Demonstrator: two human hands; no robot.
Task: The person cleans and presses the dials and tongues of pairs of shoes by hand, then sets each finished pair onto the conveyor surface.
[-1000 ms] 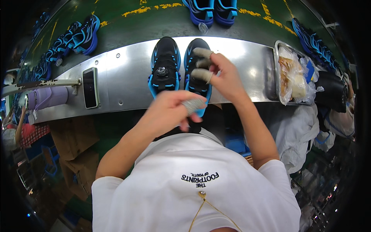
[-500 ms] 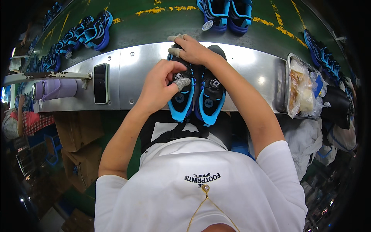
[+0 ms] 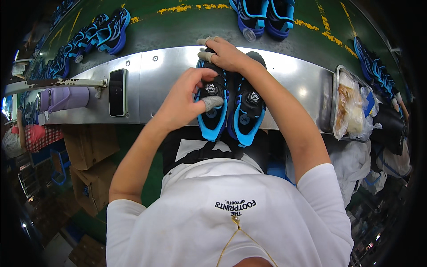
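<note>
A pair of black sneakers with bright blue trim rests on the metal ledge, toes pointing away from me: a left shoe [image 3: 212,128] and a right shoe [image 3: 244,129]. My left hand [image 3: 189,95] is at the left shoe, with its bent index finger and wrapped thumb apart on either side of the round dial [image 3: 211,89] on the tongue. My right hand [image 3: 224,55] reaches across both shoes and grips the left shoe's toe; some of its fingertips wear pale covers. A similar dial [image 3: 254,98] on the right shoe is uncovered.
On the ledge [image 3: 289,84] lie a phone [image 3: 117,93] and a purple bottle [image 3: 66,99] at left, and a tray [image 3: 336,111] with plastic-wrapped items at right. More sneakers [image 3: 116,33] stand on the green surface beyond. Cardboard boxes [image 3: 91,144] are below left.
My left index finger and thumb have spread a little, uncovering more of the dial. My right hand stays on the toe. The whole view has shifted slightly.
</note>
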